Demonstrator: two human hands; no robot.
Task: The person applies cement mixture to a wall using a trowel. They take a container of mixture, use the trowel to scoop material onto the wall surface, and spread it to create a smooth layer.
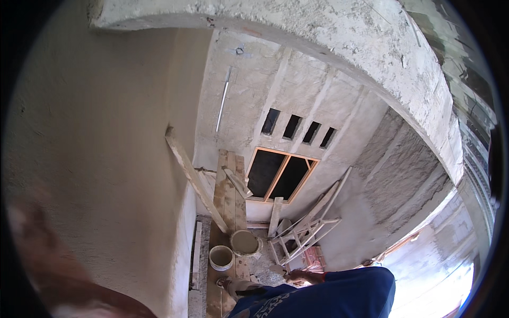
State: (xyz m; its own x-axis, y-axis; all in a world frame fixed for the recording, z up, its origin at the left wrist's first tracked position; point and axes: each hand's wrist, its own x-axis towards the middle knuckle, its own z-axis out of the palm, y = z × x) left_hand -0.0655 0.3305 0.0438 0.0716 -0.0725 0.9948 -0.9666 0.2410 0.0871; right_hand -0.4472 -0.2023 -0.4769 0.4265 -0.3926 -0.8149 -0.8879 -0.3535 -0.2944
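Observation:
My left hand (37,238) is raised close to the smooth plastered wall (106,132) at the left. It is smeared by motion, so its fingers cannot be made out. My right hand (305,276) is low, beside the blue shirt, with its fingers closed round the handle of what looks like a small trowel (278,269). Nearby on the planks stand a pale bucket (221,267) and a wider tub (260,246), both containing a grey-brown mix.
Scaffold planks (228,201) run under my foot (222,282). A long board (193,177) leans on the left wall. Below are a wooden frame (313,233) and stacked red bricks (314,258). A framed window opening (281,172) is in the far wall; a rough concrete beam (318,26) spans overhead.

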